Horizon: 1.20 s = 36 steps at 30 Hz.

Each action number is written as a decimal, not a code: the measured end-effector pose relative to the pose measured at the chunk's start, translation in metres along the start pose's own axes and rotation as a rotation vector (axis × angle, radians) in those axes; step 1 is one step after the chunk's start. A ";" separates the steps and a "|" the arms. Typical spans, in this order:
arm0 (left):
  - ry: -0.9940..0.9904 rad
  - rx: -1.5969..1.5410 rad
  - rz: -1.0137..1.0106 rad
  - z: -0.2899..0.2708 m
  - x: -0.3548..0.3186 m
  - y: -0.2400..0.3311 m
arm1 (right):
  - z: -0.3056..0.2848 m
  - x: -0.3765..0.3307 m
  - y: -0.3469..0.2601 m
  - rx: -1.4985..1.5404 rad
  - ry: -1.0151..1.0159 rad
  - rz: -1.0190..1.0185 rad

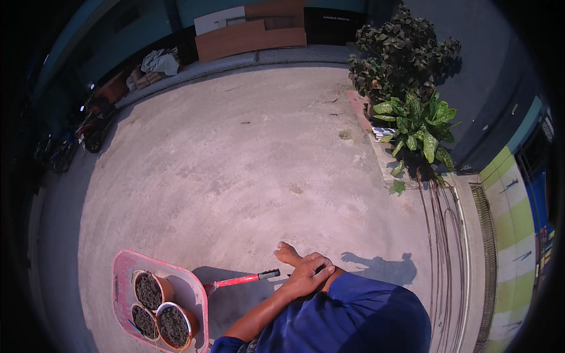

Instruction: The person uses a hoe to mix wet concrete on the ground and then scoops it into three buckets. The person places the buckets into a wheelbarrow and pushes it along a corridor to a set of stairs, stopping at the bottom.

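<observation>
My left hand (pixel 306 275) rests on my knee, which is covered in blue cloth (pixel 353 317). Its fingers are curled over a thin dark stick (pixel 321 269) that pokes out on both sides of the hand. My bare foot (pixel 287 253) shows just beyond the hand on the concrete. Left of the hand lies a pink dustpan-like tray (pixel 191 288) with a red handle and black grip (pixel 268 274) pointing toward my hand, a short gap away. Three round pots of dark soil (pixel 150 289) (pixel 143 320) (pixel 173 325) stand on the tray. My right hand is out of sight.
Bare concrete yard (pixel 235 159) stretches ahead. Leafy potted plants (pixel 418 123) and a dark shrub (pixel 400 53) stand at the right by a kerb. Brown boards (pixel 253 35) lean on the far wall. Bicycles (pixel 76 135) are parked at the left. A striped green wall (pixel 512 235) is at the right.
</observation>
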<state>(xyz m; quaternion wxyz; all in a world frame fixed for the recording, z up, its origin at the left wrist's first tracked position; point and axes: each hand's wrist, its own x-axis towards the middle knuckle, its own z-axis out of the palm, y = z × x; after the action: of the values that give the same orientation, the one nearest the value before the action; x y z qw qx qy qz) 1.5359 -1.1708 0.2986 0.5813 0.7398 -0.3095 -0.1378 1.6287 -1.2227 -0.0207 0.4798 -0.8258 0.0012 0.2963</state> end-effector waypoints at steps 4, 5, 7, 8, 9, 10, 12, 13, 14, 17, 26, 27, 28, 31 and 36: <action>0.013 0.075 -0.187 -0.009 -0.010 -0.015 | -0.006 -0.013 -0.030 -0.028 -0.048 0.010; -0.012 0.069 -0.137 -0.009 -0.015 -0.015 | -0.006 -0.020 -0.031 -0.026 -0.048 0.018; -0.118 -0.184 -0.223 -0.013 -0.016 0.001 | -0.007 -0.023 -0.022 -0.024 -0.035 0.023; -0.156 -0.311 -0.264 -0.021 -0.015 0.020 | -0.010 -0.023 -0.010 -0.031 -0.011 0.025; -0.230 -0.477 -0.104 -0.030 -0.013 0.043 | -0.016 -0.023 0.004 -0.036 0.022 0.030; -0.304 -0.674 0.042 -0.041 -0.006 0.068 | -0.032 -0.029 0.035 -0.054 0.074 0.066; -0.370 -0.954 0.354 -0.072 -0.009 0.140 | -0.051 -0.042 0.048 -0.034 0.156 0.138; -0.393 -1.054 0.524 -0.083 -0.010 0.172 | -0.056 -0.050 0.046 -0.004 0.182 0.186; -0.409 -1.118 0.679 -0.090 -0.013 0.189 | -0.052 -0.069 0.020 0.075 0.178 0.288; 0.053 -1.161 1.192 -0.064 -0.012 0.237 | -0.076 -0.091 0.052 0.082 0.139 0.510; 0.454 -1.363 1.231 -0.119 -0.057 0.230 | -0.100 -0.164 0.135 -0.051 0.140 0.392; 0.526 -1.330 1.276 -0.126 -0.063 0.223 | -0.096 -0.162 0.124 -0.045 0.125 0.435; 0.605 -1.299 1.315 -0.132 -0.070 0.218 | -0.091 -0.162 0.114 -0.040 0.112 0.478; 0.859 -1.103 1.551 -0.144 -0.078 0.185 | -0.079 -0.162 0.012 -0.015 0.060 0.643; 0.888 -1.009 1.357 -0.175 -0.158 0.169 | -0.061 -0.138 -0.030 -0.051 0.064 0.623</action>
<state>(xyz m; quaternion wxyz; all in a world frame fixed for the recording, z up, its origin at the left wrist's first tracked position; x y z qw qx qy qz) 1.4625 -0.9600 0.4839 0.8523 0.0495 -0.3277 0.4047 1.5537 -1.2934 0.0930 0.3448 -0.8065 0.2619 0.4027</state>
